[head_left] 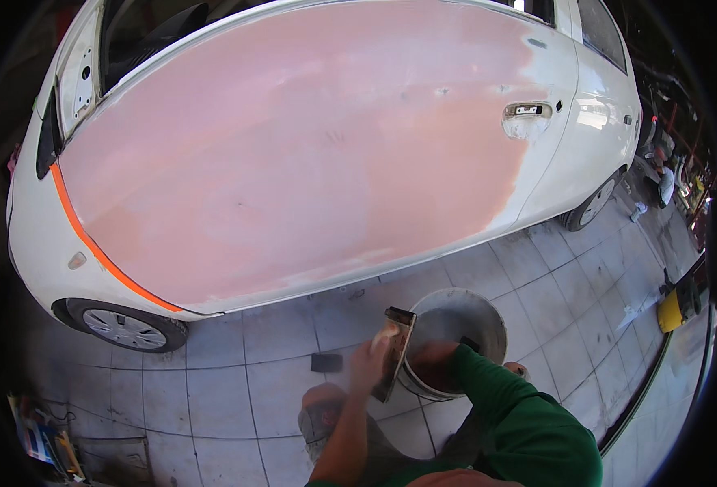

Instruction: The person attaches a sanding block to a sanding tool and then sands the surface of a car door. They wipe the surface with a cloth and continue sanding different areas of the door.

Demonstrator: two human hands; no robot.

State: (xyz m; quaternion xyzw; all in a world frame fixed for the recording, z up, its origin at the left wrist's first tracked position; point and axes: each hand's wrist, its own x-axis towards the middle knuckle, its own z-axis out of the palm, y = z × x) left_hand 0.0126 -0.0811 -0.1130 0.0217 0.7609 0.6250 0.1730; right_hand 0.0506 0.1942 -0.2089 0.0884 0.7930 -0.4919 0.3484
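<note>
Sanding board (394,351), a long flat block with a lump of pale filler at its upper end, stands nearly upright just over the rim of the grey bucket (488,312), between the person's knee and the car. It looks stiff and light, probably slick where it is wet or smeared, so the clean middle of its long edges is the safest place to take it. Left hand (372,363) is wrapped around that middle, fingers closed on the board. Right hand (434,363), at the end of a green sleeve (505,406), reaches down into the bucket; whether it is wide or curled around something I cannot tell. A small black block (326,362) lies on the tiled floor (237,390) just beside the left hand. Ahead, the pink-filled car door (293,154) rises close by; open tiles lie to the right
</note>
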